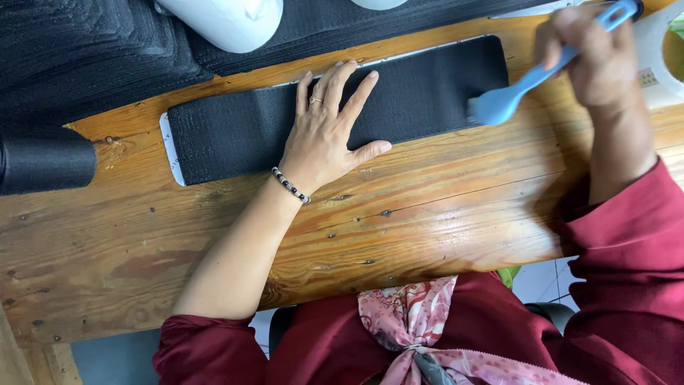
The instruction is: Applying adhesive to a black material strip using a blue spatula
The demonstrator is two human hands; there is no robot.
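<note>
A long black fabric strip [235, 132] lies flat on a white backing sheet on the wooden table [427, 207]. My left hand [329, 128] rests flat on the middle of the strip with fingers spread, wearing a ring and a beaded bracelet. My right hand [595, 57] grips the handle of a light blue brush [502, 103]. The brush head touches the right end of the strip, near its lower edge.
Stacked black fabric [85, 50] fills the far left, and a black roll [46, 164] lies at the left edge. A white rounded object [228, 21] sits at the top. A white container [662, 57] stands at the far right behind my right hand.
</note>
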